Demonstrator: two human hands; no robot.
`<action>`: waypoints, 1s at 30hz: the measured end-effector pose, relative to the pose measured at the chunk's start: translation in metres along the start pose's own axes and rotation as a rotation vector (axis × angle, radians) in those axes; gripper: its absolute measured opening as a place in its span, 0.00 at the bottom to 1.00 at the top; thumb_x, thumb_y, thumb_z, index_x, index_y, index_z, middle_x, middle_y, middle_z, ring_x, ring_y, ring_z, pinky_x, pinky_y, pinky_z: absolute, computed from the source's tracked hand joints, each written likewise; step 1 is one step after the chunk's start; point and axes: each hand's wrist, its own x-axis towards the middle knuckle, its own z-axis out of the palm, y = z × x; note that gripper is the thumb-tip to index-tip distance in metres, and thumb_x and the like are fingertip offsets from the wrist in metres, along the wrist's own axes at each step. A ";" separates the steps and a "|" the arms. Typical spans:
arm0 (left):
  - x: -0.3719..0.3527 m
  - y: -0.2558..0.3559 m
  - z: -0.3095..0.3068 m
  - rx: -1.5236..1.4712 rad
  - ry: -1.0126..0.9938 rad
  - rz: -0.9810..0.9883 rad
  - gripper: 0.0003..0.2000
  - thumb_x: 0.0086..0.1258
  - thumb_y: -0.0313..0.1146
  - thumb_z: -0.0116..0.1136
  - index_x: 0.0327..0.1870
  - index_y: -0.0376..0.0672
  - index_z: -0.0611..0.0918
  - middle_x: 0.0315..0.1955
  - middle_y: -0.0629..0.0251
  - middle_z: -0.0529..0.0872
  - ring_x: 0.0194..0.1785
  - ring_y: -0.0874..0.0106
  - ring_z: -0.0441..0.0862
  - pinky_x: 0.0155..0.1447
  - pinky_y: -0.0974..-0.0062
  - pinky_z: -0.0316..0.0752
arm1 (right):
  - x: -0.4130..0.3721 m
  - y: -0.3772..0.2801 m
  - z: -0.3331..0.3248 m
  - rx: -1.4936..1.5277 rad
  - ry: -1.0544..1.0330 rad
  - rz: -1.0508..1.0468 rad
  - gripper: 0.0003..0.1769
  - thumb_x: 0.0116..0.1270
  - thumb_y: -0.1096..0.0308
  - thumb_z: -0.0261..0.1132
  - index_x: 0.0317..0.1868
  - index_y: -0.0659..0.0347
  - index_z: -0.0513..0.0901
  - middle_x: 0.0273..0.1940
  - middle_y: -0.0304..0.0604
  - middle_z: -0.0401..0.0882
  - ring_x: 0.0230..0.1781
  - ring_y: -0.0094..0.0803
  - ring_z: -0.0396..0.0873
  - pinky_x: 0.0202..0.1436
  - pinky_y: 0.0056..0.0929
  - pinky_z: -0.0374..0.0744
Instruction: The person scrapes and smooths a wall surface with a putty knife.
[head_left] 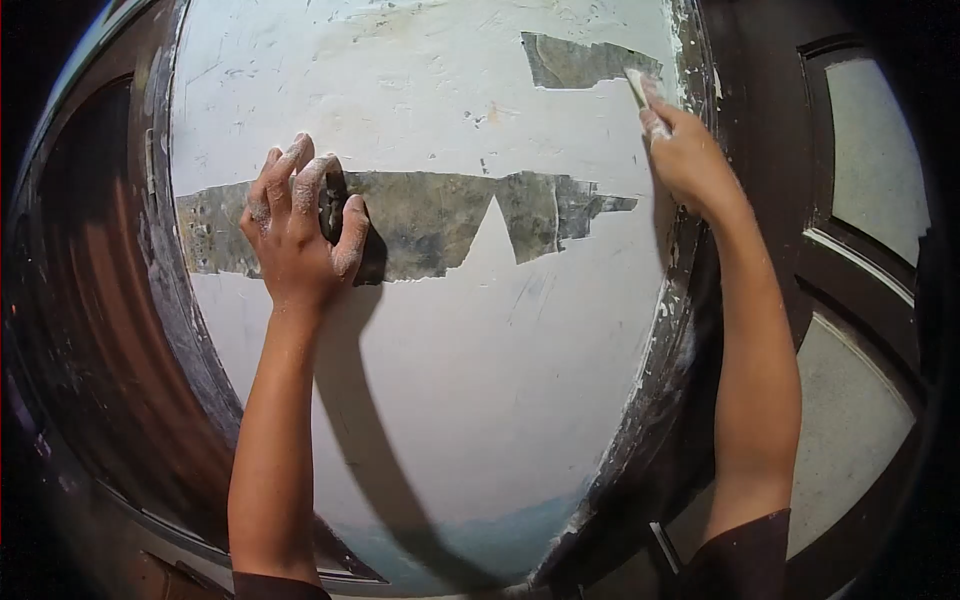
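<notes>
Against white wall (470, 350), my left hand (300, 225) arched over grey strip (420, 215), hold unclear, my right hand (688, 158) gripped thin tool (637, 88).

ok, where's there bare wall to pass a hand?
Best: the white wall below the long grey strip, between the left forearm and the right frame. Also above that strip, between the left hand and the small grey patch. Crowded: upper right, where the right hand and scraper sit close to the frame.
</notes>
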 end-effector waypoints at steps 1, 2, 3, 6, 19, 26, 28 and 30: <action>0.000 -0.001 0.001 -0.005 0.002 -0.002 0.23 0.70 0.43 0.64 0.66 0.52 0.80 0.74 0.64 0.74 0.80 0.57 0.65 0.79 0.54 0.52 | -0.006 -0.002 0.002 -0.008 -0.010 0.039 0.27 0.82 0.55 0.56 0.71 0.65 0.77 0.55 0.65 0.86 0.54 0.53 0.84 0.63 0.40 0.77; -0.002 0.000 0.001 -0.004 0.001 -0.005 0.23 0.70 0.43 0.64 0.66 0.52 0.80 0.74 0.64 0.74 0.80 0.57 0.65 0.79 0.54 0.52 | -0.009 -0.003 0.003 -0.013 -0.021 0.079 0.27 0.81 0.55 0.57 0.71 0.65 0.76 0.58 0.67 0.84 0.59 0.59 0.83 0.67 0.42 0.76; -0.001 0.001 0.000 -0.014 0.001 -0.008 0.23 0.69 0.43 0.64 0.66 0.52 0.80 0.74 0.63 0.75 0.80 0.57 0.65 0.79 0.53 0.52 | -0.005 -0.002 0.002 -0.005 -0.050 0.101 0.27 0.81 0.56 0.57 0.72 0.64 0.77 0.57 0.67 0.85 0.56 0.58 0.84 0.65 0.46 0.77; 0.000 0.001 0.000 -0.001 0.002 -0.005 0.23 0.69 0.42 0.64 0.65 0.52 0.80 0.74 0.63 0.75 0.80 0.56 0.65 0.79 0.52 0.53 | 0.018 0.002 -0.001 0.063 -0.012 0.032 0.26 0.81 0.56 0.57 0.71 0.63 0.78 0.55 0.68 0.85 0.54 0.58 0.85 0.63 0.46 0.78; -0.001 -0.002 0.002 -0.012 -0.012 -0.022 0.24 0.70 0.44 0.63 0.67 0.55 0.80 0.74 0.66 0.73 0.81 0.59 0.63 0.78 0.51 0.51 | -0.005 -0.037 -0.018 0.085 -0.131 0.338 0.27 0.81 0.56 0.56 0.74 0.59 0.76 0.61 0.67 0.83 0.61 0.58 0.83 0.66 0.44 0.77; -0.001 -0.003 0.002 -0.027 0.018 0.007 0.23 0.70 0.44 0.64 0.66 0.53 0.80 0.74 0.64 0.73 0.81 0.58 0.63 0.78 0.52 0.51 | 0.000 0.005 0.003 0.048 -0.003 0.085 0.29 0.81 0.56 0.57 0.76 0.60 0.73 0.62 0.67 0.82 0.62 0.56 0.82 0.68 0.43 0.76; 0.000 0.002 -0.001 0.010 -0.014 -0.023 0.23 0.70 0.43 0.64 0.66 0.53 0.80 0.74 0.64 0.74 0.81 0.58 0.64 0.78 0.53 0.52 | 0.002 -0.003 -0.002 0.091 -0.026 0.139 0.27 0.81 0.56 0.57 0.74 0.62 0.76 0.60 0.67 0.83 0.60 0.56 0.83 0.67 0.42 0.76; 0.000 0.000 0.000 0.002 0.002 0.002 0.23 0.70 0.42 0.64 0.66 0.52 0.80 0.74 0.64 0.74 0.80 0.57 0.65 0.79 0.53 0.52 | 0.003 -0.017 -0.012 0.111 -0.044 0.155 0.27 0.81 0.56 0.57 0.71 0.63 0.77 0.56 0.66 0.86 0.55 0.56 0.85 0.63 0.43 0.78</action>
